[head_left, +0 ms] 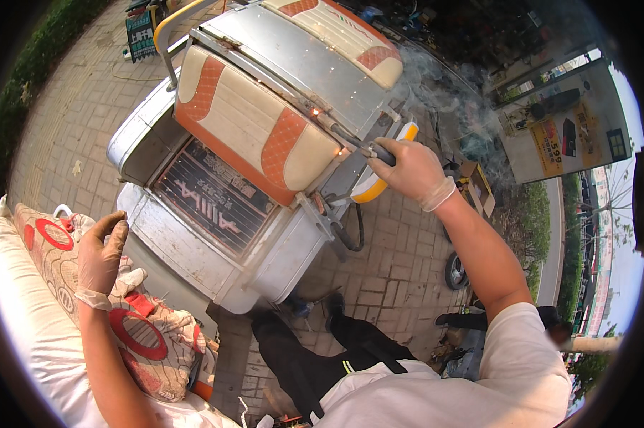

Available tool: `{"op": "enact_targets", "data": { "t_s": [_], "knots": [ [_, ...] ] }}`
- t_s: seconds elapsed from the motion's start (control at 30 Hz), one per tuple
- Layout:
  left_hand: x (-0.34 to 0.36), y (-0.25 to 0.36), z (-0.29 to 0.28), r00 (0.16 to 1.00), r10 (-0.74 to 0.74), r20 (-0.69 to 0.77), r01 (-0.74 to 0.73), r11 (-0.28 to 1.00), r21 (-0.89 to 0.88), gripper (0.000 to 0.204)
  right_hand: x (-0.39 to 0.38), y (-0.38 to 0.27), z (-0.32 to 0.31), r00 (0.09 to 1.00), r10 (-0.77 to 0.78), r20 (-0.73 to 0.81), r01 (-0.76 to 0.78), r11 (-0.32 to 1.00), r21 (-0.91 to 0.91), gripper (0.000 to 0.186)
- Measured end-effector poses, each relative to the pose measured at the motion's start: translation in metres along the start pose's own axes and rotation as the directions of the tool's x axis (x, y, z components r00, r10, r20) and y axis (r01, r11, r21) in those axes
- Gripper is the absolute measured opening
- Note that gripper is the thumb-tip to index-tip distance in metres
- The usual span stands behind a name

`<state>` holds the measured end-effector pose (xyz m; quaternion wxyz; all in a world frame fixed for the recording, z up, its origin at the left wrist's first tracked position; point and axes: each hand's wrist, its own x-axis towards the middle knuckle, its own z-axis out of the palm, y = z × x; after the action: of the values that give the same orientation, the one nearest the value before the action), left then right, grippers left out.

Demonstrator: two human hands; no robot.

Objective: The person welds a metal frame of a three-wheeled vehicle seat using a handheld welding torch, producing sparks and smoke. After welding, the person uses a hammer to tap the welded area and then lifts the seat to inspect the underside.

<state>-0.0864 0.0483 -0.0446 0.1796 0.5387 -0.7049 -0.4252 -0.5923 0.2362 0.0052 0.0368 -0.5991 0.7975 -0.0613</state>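
Note:
My right hand (409, 171), in a thin pale glove, is closed around a dark-handled rod (374, 149) at the right side of a vehicle seat. Toward the seat frame, two spots glow orange, one by the far end of the rod. Bright specks and smoke (464, 107) hang around it. The cream and orange seat backrest (245, 125) lies beneath, beside a yellow-and-white armrest (372, 187). My left hand (102, 251), gloved with dirty fingertips, is raised above patterned fabric (140, 332). Its fingers are loosely bent, the thumb apart, with nothing visible in them.
The vehicle's silver body (183, 246) fills the middle, with a metal side rail (166, 43) at far left. Brick paving (386, 285) surrounds it. A printed panel (564, 125) stands at right, near an open cardboard box (477, 189). A dark shoe (446, 320) shows lower right.

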Motion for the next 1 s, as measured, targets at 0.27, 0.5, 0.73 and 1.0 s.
{"op": "enact_targets", "data": {
  "t_s": [0.27,0.5,0.73,1.0],
  "knots": [
    [-0.001,0.001,0.000,1.000,0.001,-0.006,-0.001,1.000,0.012,0.037,0.005,0.000,0.004,1.000,0.010,0.017,-0.010,1.000,0.008,0.034],
    [-0.001,0.002,0.001,1.000,-0.008,-0.016,0.008,1.000,0.015,0.037,0.005,-0.003,0.004,1.000,0.011,0.009,-0.011,0.999,0.037,0.031],
    [-0.001,0.001,0.001,1.000,0.012,-0.016,-0.012,1.000,0.015,0.037,0.004,0.000,0.007,1.000,-0.019,-0.016,0.020,0.999,0.034,0.032],
    [0.000,0.000,0.001,1.000,0.006,-0.007,-0.006,1.000,-0.001,0.036,-0.006,0.005,-0.002,1.000,-0.004,-0.023,0.005,0.999,0.036,0.036]
  ]
}}
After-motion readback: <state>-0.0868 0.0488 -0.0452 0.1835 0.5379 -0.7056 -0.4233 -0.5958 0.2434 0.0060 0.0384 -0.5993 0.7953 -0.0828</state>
